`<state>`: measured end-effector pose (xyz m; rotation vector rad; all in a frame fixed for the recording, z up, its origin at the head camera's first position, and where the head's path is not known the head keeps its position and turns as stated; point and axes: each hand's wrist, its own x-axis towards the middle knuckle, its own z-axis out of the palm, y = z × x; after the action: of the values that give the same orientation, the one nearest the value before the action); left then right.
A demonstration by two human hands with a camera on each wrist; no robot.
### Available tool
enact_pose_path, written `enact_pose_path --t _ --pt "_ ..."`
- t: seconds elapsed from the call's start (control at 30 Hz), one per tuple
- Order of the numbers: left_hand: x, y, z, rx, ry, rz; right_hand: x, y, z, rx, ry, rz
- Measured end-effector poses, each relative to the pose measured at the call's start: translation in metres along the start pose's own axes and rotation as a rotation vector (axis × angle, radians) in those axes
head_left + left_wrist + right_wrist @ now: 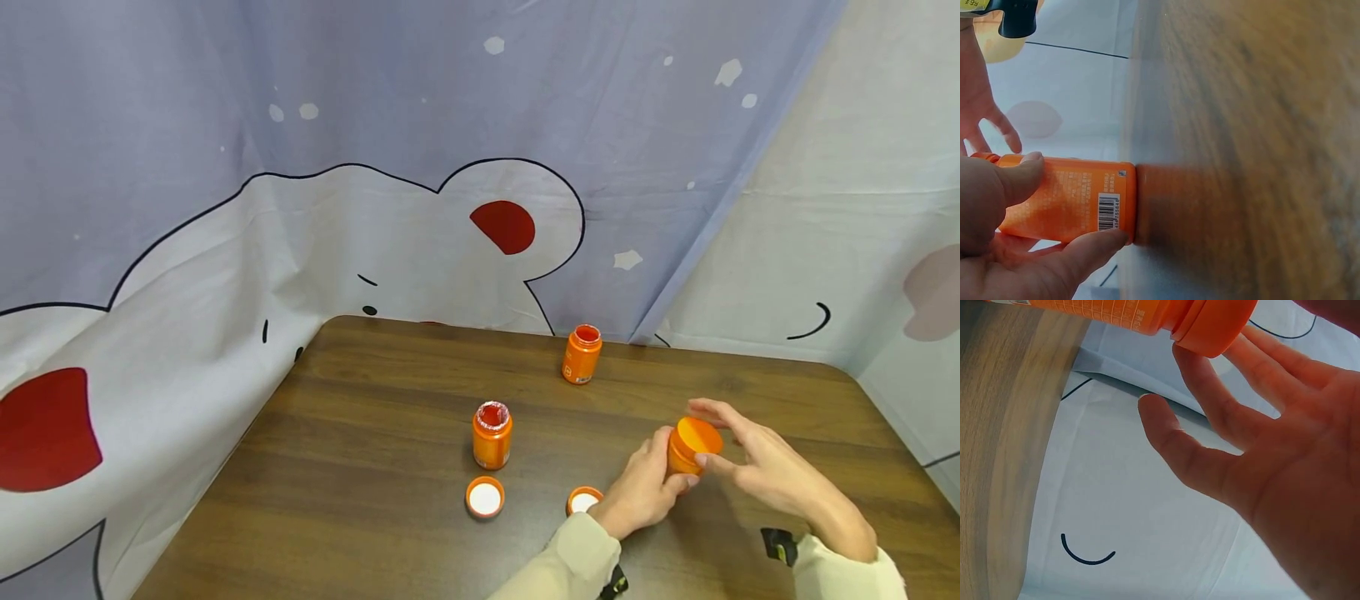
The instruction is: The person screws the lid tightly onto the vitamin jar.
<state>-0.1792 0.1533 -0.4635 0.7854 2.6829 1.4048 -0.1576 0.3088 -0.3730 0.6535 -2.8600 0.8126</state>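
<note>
An orange bottle (1072,194) with a barcode label stands upright on the table at the right, its base on the wood in the left wrist view. My left hand (643,483) holds it round the body. At the top, my right hand (772,467) has thumb and fingers on opposite sides of the orange cap (699,435). In the right wrist view, some fingertips touch the cap (1216,328) while another finger stands off it. Beside my left wrist lies an upturned cap (584,500) with a white inside, partly hidden by the sleeve.
An uncapped orange bottle (492,442) stands mid-table, foil scraps round its mouth. Another upturned cap (484,498) lies just in front of it. A second uncapped bottle (581,357) stands near the back edge. Printed curtain (390,242) hangs behind the brown wooden table (360,500).
</note>
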Motion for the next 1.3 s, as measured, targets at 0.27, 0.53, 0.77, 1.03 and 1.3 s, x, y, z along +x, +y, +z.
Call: enact_pose_path --t 0.27,0.53,0.77,1.03,1.3 --pt "-0.0007 0.0001 0.0005 -0.012 0.002 0.004 0.0009 -0.0002 0.0004 -0.016 0.022 0.048" --pt "-0.0022 0.0003 0.0000 -0.006 0.010 0.028 0.0029 0.0010 0.0019 -0.058 0.064 0.072" --pt "-0.0028 0.0008 -0.0008 0.006 0.020 0.051 0.0039 0.0023 0.0031 -0.071 0.086 0.081" --pt "-0.0021 -0.0003 -0.0003 0.028 0.020 0.044 0.0018 -0.0002 0.0016 -0.037 0.058 0.071" --pt "-0.0012 -0.0014 -0.0002 0.012 0.009 0.046 0.0007 0.0001 0.0010 -0.016 0.024 -0.012"
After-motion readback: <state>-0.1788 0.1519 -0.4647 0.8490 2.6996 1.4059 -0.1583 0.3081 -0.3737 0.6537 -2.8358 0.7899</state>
